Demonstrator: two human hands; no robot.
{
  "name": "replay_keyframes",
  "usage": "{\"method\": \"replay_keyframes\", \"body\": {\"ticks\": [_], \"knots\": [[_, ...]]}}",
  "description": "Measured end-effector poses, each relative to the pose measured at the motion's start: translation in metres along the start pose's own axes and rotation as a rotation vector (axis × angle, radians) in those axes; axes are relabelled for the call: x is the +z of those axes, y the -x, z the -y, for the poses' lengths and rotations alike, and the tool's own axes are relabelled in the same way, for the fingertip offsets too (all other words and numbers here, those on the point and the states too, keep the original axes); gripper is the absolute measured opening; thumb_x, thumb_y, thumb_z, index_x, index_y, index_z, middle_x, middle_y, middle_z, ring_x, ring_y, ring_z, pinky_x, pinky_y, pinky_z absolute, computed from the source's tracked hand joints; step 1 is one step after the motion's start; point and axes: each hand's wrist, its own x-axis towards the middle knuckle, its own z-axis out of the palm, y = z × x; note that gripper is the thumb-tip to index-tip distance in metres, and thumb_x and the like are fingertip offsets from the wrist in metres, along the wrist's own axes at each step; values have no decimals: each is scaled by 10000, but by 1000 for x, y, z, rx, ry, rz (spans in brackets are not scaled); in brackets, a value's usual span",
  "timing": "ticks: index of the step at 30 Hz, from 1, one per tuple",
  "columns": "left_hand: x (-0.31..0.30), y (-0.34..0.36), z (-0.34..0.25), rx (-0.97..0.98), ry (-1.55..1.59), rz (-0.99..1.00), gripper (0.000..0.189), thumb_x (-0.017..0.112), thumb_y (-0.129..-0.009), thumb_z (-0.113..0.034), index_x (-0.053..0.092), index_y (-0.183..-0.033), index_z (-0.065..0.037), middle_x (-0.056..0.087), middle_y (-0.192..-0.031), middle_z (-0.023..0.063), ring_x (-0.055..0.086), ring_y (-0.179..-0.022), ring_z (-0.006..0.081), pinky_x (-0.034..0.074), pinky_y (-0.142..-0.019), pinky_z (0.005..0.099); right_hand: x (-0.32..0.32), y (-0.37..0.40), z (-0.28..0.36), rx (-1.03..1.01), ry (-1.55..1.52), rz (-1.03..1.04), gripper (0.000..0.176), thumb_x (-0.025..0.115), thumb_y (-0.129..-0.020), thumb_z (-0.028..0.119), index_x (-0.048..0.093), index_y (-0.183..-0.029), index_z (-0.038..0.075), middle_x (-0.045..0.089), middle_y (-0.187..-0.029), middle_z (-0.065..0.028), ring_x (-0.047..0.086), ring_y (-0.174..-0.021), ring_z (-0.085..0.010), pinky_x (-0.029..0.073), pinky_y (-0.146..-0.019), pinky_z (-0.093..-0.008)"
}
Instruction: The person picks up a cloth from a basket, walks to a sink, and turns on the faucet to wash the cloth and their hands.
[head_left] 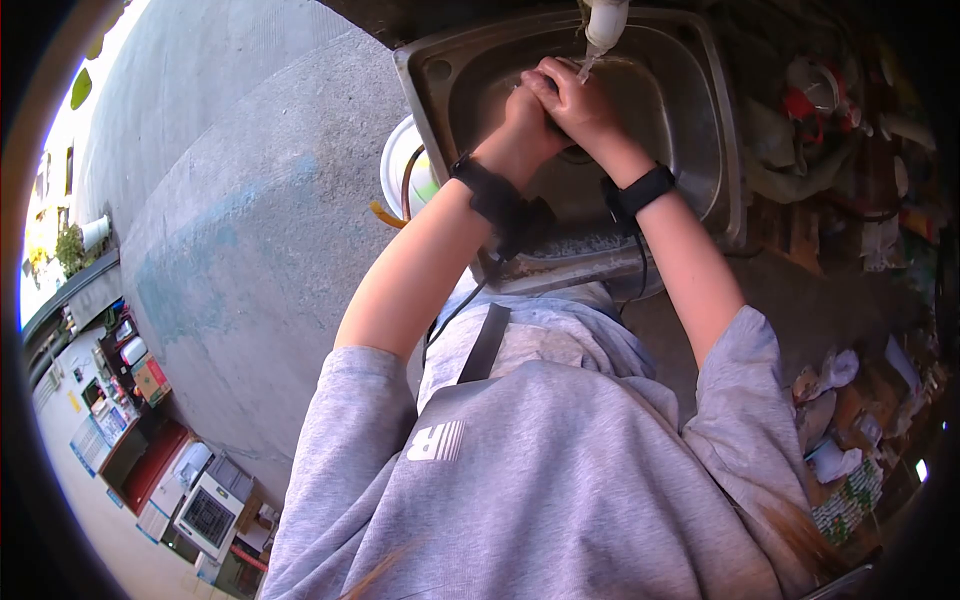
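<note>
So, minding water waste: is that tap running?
Running: a thin stream drops from the tap onto the right hand, clasped over the left hand.

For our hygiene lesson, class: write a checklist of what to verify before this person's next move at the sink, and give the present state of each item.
1. Both hands over the basin: ok. The right hand is wrapped over the left hand, inside the sink.
2. Hands below the tap: ok. It sits right above the fingers.
3. Water running: cannot tell. Only a thin pale streak shows under the tap.
4. Sleeves clear of the basin: ok. They end above the elbows.
5. Wrist bands dry: cannot tell. The black bands sit close to the hands.
6. Soap on the hands: cannot tell.
</note>
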Motion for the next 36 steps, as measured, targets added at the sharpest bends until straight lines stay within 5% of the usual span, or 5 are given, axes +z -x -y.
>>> {"method": "replay_keyframes", "body": {"ticks": [3, 9, 19, 28, 36], "knots": [[14, 5, 9, -88, -81, -245, 372, 269, -876, -364, 457, -1072, -110, 502, -1092, 107, 481, -1004, 272, 380, -820, 506, 2, 3, -2, 104, -28, 68, 241, 511, -828, 281, 544, -816, 42, 580, -725, -135, 550, -669, -334, 441, -586, -355], [66, 43, 7, -139, -387, -539, 307, 351, -866, -315, 469, -1028, -82, 530, -993, 101, 519, -921, 245, 420, -787, 445, 7, 12, -6, 375, -115, -3, 395, 417, -869, 373, 567, -755, 26, 577, -643, -136, 569, -638, -257, 432, -594, -319], [-16, 12, -15, 188, -967, -103, 350, 576, -788, -191, 486, -1060, 11, 570, -924, 81, 555, -853, 164, 464, -724, 254, -27, 28, -13, 796, -716, 63, 274, 535, -833, 275, 563, -977, 43, 584, -867, -13, 523, -843, -88, 418, -703, -234], [31, 38, -16, -14, -310, -247, 293, 405, -868, -265, 507, -1022, -37, 560, -954, 75, 540, -893, 205, 440, -797, 355, -29, 30, -18, 486, -788, 60, 250, 580, -798, 220, 581, -993, 64, 538, -1034, -39, 524, -926, -131, 417, -793, -249], [6, 18, -8, -95, -27, 129, 297, 336, -868, -281, 494, -1010, -74, 537, -1005, 88, 516, -950, 219, 411, -828, 427, -10, 19, 2, 7, -266, -58, 255, 586, -773, 276, 592, -916, 65, 582, -922, -118, 557, -889, -260, 437, -757, -335]]}}
